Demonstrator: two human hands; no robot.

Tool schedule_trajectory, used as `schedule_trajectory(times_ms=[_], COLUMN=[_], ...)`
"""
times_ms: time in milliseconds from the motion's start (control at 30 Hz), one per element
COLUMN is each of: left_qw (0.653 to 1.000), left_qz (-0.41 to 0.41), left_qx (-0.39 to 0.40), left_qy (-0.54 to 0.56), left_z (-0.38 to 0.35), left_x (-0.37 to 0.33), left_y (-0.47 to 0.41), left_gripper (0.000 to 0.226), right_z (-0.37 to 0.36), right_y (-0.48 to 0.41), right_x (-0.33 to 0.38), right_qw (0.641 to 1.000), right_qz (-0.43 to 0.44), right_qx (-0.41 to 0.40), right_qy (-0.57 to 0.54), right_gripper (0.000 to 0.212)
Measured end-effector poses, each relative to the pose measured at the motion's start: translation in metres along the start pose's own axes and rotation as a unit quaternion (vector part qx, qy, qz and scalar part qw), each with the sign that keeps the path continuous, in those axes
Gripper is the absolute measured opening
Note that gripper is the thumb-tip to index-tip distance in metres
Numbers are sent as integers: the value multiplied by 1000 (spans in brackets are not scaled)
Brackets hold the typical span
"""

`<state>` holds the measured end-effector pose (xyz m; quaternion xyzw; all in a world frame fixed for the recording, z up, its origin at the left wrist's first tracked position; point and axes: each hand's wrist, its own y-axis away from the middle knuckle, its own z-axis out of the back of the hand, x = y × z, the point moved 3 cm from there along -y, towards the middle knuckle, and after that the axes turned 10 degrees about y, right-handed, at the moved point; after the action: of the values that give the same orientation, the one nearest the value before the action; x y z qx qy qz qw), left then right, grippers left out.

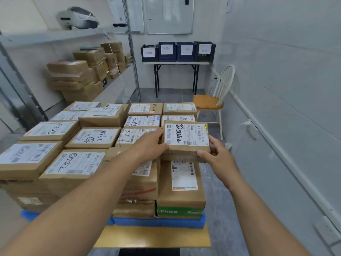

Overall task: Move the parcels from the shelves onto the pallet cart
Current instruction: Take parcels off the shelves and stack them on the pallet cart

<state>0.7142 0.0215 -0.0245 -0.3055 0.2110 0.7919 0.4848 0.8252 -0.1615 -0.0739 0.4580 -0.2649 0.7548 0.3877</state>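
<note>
- I see one small brown parcel with a white label, held between both hands over the right side of the load.
- My left hand grips the parcel's left edge, fingers curled against its side.
- My right hand grips the near right corner, thumb on the front edge and fingers round the right side.
- The parcel is level, directly above another box on the near right column; I cannot tell whether it already rests on it.
- The pallet cart shows its blue edge below, and the stacked parcels cover it in rows, several layers high.
- To the left, the shelves hold more brown boxes piled on the middle level.
- A white chair with a wooden seat stands just beyond the load, on the right.
- Four dark crates with paper labels sit on a folding table against the far wall.
</note>
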Motion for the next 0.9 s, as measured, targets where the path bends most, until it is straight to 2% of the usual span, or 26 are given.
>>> schedule_trajectory(times_ms=[200,267,333,367,600,900], left_qw=[999,999,998,997,989,987], left_qz=[7,15,12,8,-7,-16], left_qx=[-2,-7,-11,-12,6,0], left_qy=[-45,-51,-65,-77,-150,-160], left_z=[-4,-3,-4,-4,-6,-5], left_x=[7,8,9,10,11,13], left_y=[-6,-7,-10,-12,-16,-15], left_gripper=[54,40,14,12,18,20], right_z=[-14,-15,-14,-15,-18,-20], right_y=[-17,-20,-22,-23,-25,-26], right_x=[-9,-10,-11,-11,-8,-6], right_qw=[999,999,999,999,997,995], right_qz=[-17,-22,-25,-24,-20,-17], right_qx=[32,38,43,46,70,78], right_qy=[-4,0,8,9,31,60], right_gripper=[61,59,54,52,45,40])
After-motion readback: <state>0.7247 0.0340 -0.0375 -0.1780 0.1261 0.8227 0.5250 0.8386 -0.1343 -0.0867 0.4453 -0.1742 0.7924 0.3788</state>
